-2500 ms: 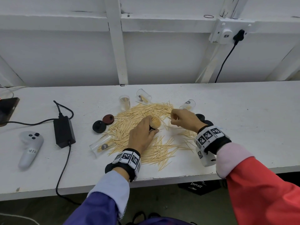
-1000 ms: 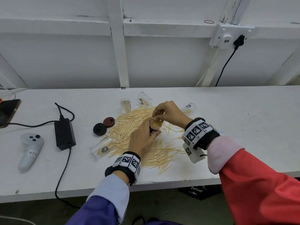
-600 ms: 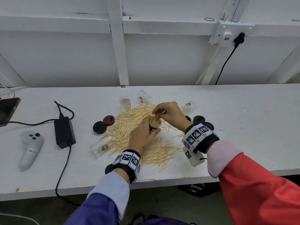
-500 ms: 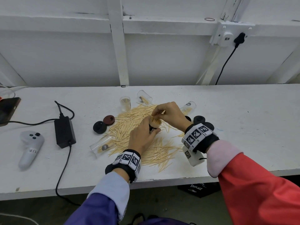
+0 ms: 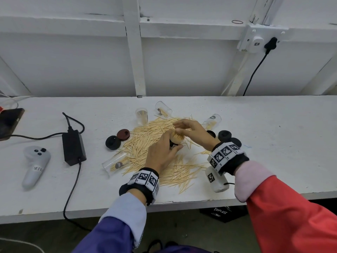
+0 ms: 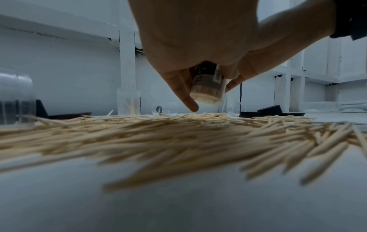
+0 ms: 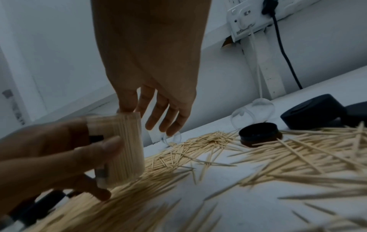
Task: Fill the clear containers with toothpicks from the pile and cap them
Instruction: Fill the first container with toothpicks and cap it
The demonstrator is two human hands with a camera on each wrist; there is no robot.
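White tabletop (image 5: 255, 125) w/ toothpick pile (image 5: 145, 141) spread beneath both hands. We see the left hand (image 5: 160, 152) clamped round a clear container (image 7: 121, 147) packed full of toothpicks, held above the pile, uncapped. Right hand (image 5: 193, 130) hovers just over its mouth, fingers (image 7: 158, 116) straight and apart, holding nothing. Dark caps (image 5: 225, 136) lie beside the right hand; another container (image 5: 115, 164) lies on its side left of the left hand.
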